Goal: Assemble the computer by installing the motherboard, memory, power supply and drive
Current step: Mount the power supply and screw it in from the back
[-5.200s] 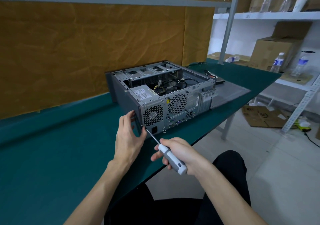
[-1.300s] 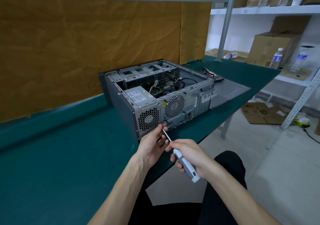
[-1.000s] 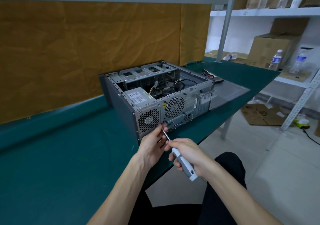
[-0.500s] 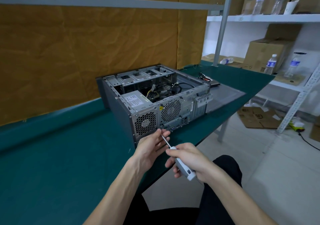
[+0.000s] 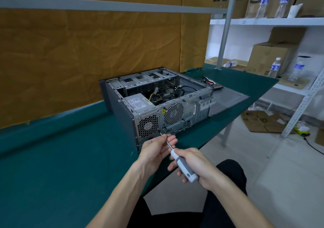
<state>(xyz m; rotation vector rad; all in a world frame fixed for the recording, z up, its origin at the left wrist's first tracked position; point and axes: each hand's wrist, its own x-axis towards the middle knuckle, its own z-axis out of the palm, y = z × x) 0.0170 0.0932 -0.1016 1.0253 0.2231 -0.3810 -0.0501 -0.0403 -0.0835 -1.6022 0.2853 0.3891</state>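
An open grey computer case (image 5: 122, 108) lies on its side on the green table (image 5: 61, 157), rear panel facing me. The power supply (image 5: 138, 103) sits in its near left corner, cables behind it. My right hand (image 5: 194, 164) grips the white and grey handle of a screwdriver (image 5: 184, 166). The tip touches the rear panel just right of the power supply's fan grille (image 5: 148, 127). My left hand (image 5: 156, 149) pinches the screwdriver's shaft near the tip.
The case's side panel (image 5: 228, 99) lies flat on the table to the right, with a drive (image 5: 216, 86) and cables behind it. White shelves (image 5: 263, 21) at right hold cardboard boxes and water bottles. A brown sheet covers the wall behind.
The screwdriver tip moved from the case's lower left corner to a point right of the fan grille. My left hand left the case edge and now pinches the shaft.
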